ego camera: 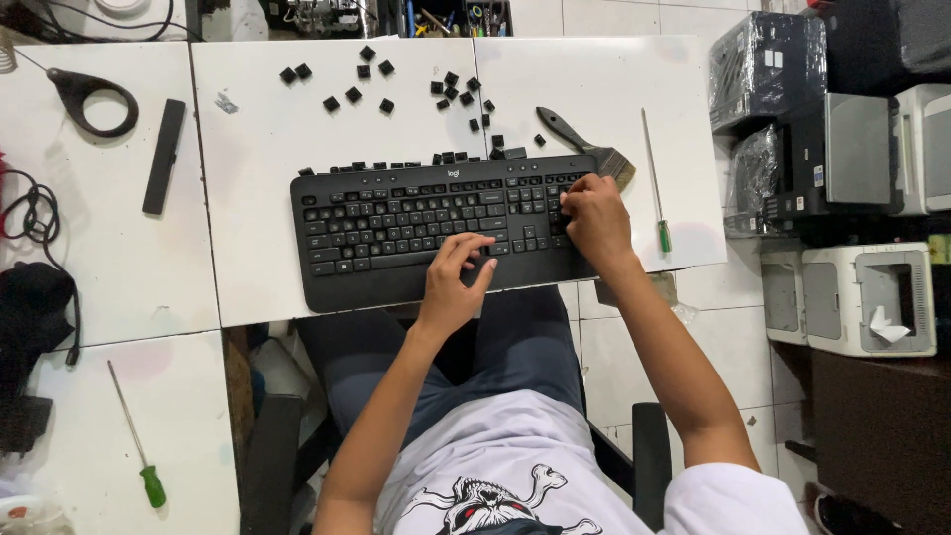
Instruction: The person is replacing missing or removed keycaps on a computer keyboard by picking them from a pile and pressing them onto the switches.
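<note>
A black keyboard (396,223) lies on the white table (267,168) in front of me. My left hand (454,282) rests on its lower middle edge, fingers curled onto the keys near the wrist rest. Over the number pad at the keyboard's right end, my right hand (594,213) presses fingertips on the keys. Whether it holds a keycap I cannot tell. Several loose black keycaps (381,84) are scattered on the table beyond the keyboard, with more lined along its top edge (451,157).
A paintbrush (586,144) and a thin green-handled screwdriver (656,183) lie right of the keyboard. A black bar (164,156), a black loop tool (89,99) and cables sit left. Another green screwdriver (134,436) lies near left. Printers (852,178) stand stacked on the right.
</note>
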